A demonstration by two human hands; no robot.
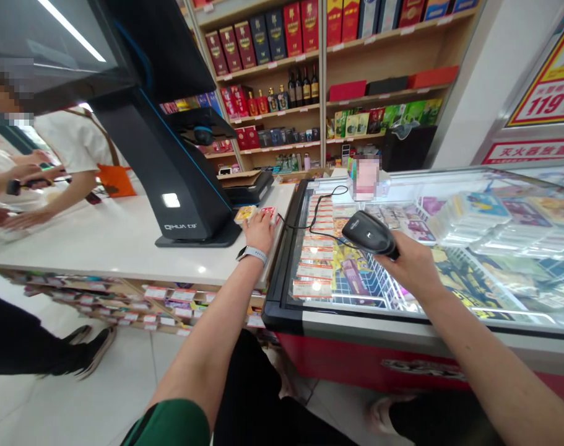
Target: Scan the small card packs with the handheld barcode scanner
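Observation:
My left hand (259, 231), with a light-banded watch on the wrist, is at the right end of the white counter. Its fingers are closed over two small packs, a yellow one (244, 214) and a red and white one (269, 214), which it partly covers. Over the glass-topped freezer, my right hand (414, 263) grips the handle of a black barcode scanner (368, 232), whose head points up and to the left. A black cable (314, 218) lies on the freezer top and runs left to the counter.
A black QIHUA checkout stand (170, 167) rises from the white counter (77, 241). The freezer (291, 313) holds packaged goods under glass. Shelves (275, 62) of boxes and bottles line the back. At the left, people stand by the counter, near an orange bag (116, 181).

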